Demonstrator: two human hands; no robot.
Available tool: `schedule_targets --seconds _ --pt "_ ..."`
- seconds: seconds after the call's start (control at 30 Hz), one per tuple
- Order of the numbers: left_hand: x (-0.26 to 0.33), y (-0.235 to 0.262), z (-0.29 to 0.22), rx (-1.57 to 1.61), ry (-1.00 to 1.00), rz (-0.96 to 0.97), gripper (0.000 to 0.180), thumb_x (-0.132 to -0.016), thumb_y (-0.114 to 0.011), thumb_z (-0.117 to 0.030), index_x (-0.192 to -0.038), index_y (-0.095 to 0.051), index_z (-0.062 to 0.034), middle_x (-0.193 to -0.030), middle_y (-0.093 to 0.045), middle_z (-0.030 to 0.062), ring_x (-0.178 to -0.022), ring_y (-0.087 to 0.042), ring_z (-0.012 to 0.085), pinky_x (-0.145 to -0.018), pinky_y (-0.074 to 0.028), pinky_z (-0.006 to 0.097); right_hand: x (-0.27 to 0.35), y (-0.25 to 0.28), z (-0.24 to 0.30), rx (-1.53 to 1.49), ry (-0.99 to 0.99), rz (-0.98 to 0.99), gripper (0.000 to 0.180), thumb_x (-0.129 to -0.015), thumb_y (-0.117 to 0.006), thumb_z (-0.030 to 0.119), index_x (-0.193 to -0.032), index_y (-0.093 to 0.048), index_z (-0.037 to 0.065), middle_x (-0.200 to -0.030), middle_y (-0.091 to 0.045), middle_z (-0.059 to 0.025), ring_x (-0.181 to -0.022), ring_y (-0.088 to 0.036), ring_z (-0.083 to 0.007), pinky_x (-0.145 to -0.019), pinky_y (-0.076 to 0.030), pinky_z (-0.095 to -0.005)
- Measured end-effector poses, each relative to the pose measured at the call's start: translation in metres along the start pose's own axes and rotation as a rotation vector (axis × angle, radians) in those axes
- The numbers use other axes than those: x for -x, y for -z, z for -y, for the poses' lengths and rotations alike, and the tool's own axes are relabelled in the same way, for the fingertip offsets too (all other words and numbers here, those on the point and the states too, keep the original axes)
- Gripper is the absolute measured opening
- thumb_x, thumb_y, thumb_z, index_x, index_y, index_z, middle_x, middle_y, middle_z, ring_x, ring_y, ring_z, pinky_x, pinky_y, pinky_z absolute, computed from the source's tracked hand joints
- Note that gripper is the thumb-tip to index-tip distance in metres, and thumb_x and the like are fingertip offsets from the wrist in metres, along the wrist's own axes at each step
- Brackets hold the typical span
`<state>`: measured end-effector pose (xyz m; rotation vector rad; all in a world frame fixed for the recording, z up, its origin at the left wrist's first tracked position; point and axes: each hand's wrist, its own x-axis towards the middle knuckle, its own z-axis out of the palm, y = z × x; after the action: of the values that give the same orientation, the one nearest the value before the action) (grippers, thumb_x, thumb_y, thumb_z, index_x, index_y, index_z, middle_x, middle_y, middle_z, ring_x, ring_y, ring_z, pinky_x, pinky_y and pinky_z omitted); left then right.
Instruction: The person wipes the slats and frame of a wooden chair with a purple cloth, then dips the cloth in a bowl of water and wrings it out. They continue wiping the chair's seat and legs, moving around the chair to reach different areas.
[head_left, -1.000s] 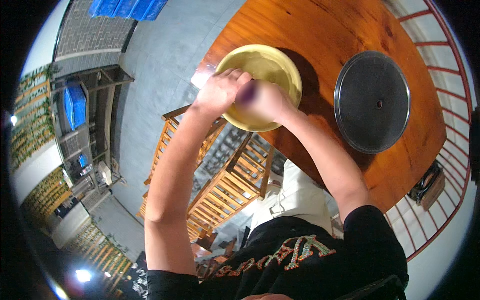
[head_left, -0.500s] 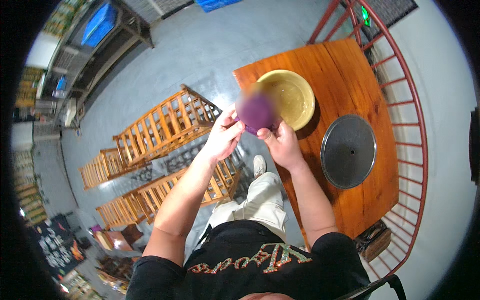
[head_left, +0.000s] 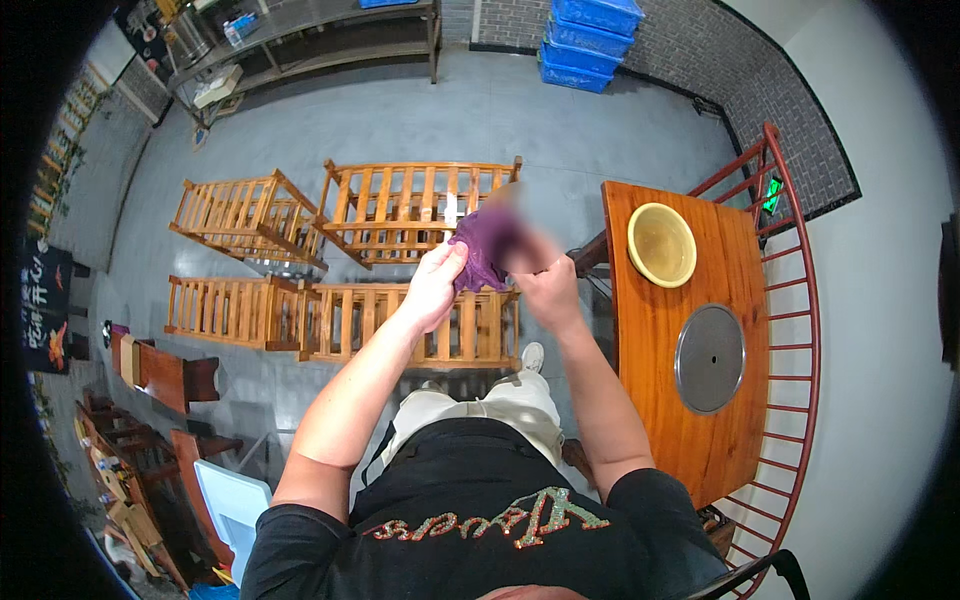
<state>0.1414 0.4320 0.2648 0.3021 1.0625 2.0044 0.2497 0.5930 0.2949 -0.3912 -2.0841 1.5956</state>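
Note:
My left hand [head_left: 434,286] and my right hand [head_left: 545,283] both grip a bunched purple cloth [head_left: 484,247], held up in front of my chest and partly blurred. It hangs over the floor and the wooden chairs, to the left of the wooden table [head_left: 660,350]. A yellow bowl [head_left: 661,244] stands on the table's far end, well apart from my hands. A round dark metal lid [head_left: 709,358] lies flat in the middle of the table.
Several wooden slatted chairs [head_left: 400,210] lie stacked and tipped on the grey floor ahead. A red metal railing [head_left: 795,300] curves around the table's right side. Blue crates [head_left: 590,45] stand at the far wall, and metal shelving [head_left: 300,35] at the far left.
Both hands lifted the purple cloth out of the yellow bowl and carried it left, away from the table. The view swung, so the table now lies at my right.

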Motion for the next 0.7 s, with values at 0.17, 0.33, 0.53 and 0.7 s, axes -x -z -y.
schedule_targets --seconds 0.17,0.33,0.53,0.7 --pt "0.054 0.045 -0.024 0.178 0.002 -0.056 0.049 -0.11 -0.051 -0.037 -0.144 -0.054 -0.0025 -0.138 -0.065 0.0102 -0.125 -0.064 0.0217 -0.106 -0.052 0.038 0.021 -0.06 0.002 -0.115 -0.13 0.016 0.03 -0.103 -0.06 0.009 -0.131 -0.065 -0.002 -0.1 -0.072 -0.0012 -0.084 -0.064 -0.0054 -0.072 -0.053 -0.0235" --pt "0.088 0.069 -0.043 0.146 -0.023 -0.08 0.05 -0.11 -0.052 -0.04 -0.144 -0.054 -0.0039 -0.137 -0.065 0.0075 -0.125 -0.063 0.0199 -0.108 -0.05 0.04 0.037 -0.102 0.005 -0.183 -0.218 0.03 0.039 -0.103 -0.063 0.007 -0.141 -0.059 0.003 -0.115 -0.067 -0.0016 -0.086 -0.064 -0.0054 -0.071 -0.054 -0.0231" --pt "0.121 0.087 -0.054 0.066 -0.045 -0.133 0.041 -0.11 -0.054 -0.034 -0.138 -0.056 -0.0038 -0.129 -0.067 0.0065 -0.118 -0.066 0.0169 -0.102 -0.054 0.036 0.047 -0.125 0.024 0.418 0.316 0.13 0.06 -0.082 -0.087 0.016 -0.138 -0.066 0.014 -0.144 -0.05 -0.0165 -0.124 -0.06 -0.0306 -0.107 -0.051 -0.0427" --pt "0.144 0.088 -0.049 -0.03 -0.108 -0.206 0.04 -0.11 -0.056 -0.032 -0.138 -0.059 -0.0027 -0.123 -0.07 0.0056 -0.112 -0.067 0.0133 -0.096 -0.055 0.031 0.044 -0.127 0.054 0.391 0.462 0.327 0.054 -0.08 -0.084 0.011 -0.132 -0.07 0.016 -0.144 -0.054 -0.0142 -0.136 -0.053 -0.0346 -0.111 -0.048 -0.046"
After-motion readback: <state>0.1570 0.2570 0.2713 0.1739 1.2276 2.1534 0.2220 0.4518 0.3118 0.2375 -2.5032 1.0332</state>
